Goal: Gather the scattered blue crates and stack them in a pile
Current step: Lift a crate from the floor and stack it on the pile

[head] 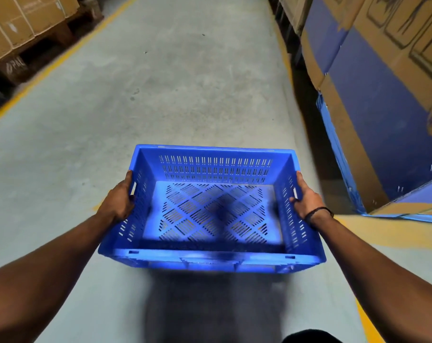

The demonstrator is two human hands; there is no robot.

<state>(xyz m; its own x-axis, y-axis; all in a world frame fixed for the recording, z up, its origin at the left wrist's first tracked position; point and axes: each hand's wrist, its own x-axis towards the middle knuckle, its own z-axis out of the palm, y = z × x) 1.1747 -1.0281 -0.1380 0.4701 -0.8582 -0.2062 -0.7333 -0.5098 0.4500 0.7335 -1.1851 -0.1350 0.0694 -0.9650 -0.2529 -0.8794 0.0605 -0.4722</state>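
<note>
Carrying a crate (211, 211) level; left hand (119, 199) and right hand (306, 199), fingers (128, 180) clenched on its opposite sides, balance it.

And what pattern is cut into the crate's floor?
Blue crate: floor slots form a diagonal diamond lattice; head view.

warehouse aisle, palletised cardboard cartons (24, 23), yellow floor line (51, 63), concrete floor (185, 82)
</note>
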